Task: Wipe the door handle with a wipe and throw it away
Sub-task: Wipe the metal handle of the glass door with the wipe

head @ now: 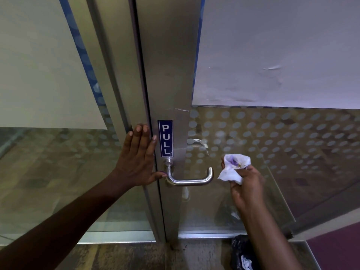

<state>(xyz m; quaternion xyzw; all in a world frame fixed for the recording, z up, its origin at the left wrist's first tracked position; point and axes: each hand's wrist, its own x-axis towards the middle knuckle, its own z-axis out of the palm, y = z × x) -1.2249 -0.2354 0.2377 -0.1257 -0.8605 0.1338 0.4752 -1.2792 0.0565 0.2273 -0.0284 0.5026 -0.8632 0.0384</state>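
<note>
My left hand point(139, 158) lies open and flat against the door frame point(124, 106), thumb just touching the handle point(190, 178). My right hand point(246, 189) pinches the crumpled wipe point(232, 168), held clear of the handle, to its right. The wipe shows purple and brownish stains, so I judge the wiping is mostly or wholly done; throwing it away is left. By the door's bottom edge, on the floor below my right arm, sits a black bag point(240, 252) with some white crumpled scraps inside, likely where the wipe goes.
</note>
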